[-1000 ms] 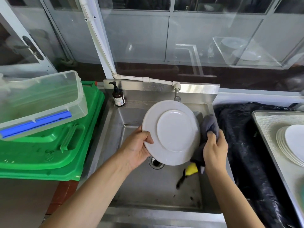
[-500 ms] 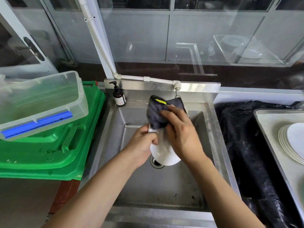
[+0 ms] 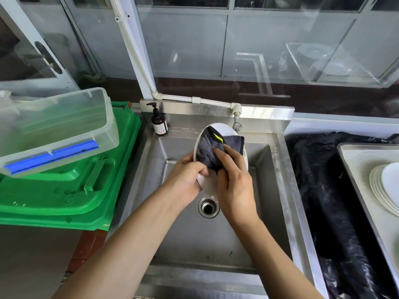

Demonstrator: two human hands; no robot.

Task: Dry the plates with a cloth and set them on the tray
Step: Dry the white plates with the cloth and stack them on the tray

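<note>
Plate: a white plate (image 3: 210, 182) is held tilted above the steel sink (image 3: 216, 240).
Left hand: the left hand (image 3: 185, 180) is clamped on the plate's left edge.
Right hand: the right hand (image 3: 234, 182) is pressed on a grey cloth (image 3: 210, 149) against the plate's face, fingers curled over it.
Tray: a tray (image 3: 354, 160) at far right is loaded with stacked plates (image 3: 386, 186).

Steel sink (image 3: 216, 244) under glass-panelled wall (image 3: 183, 39), daylight.
</note>
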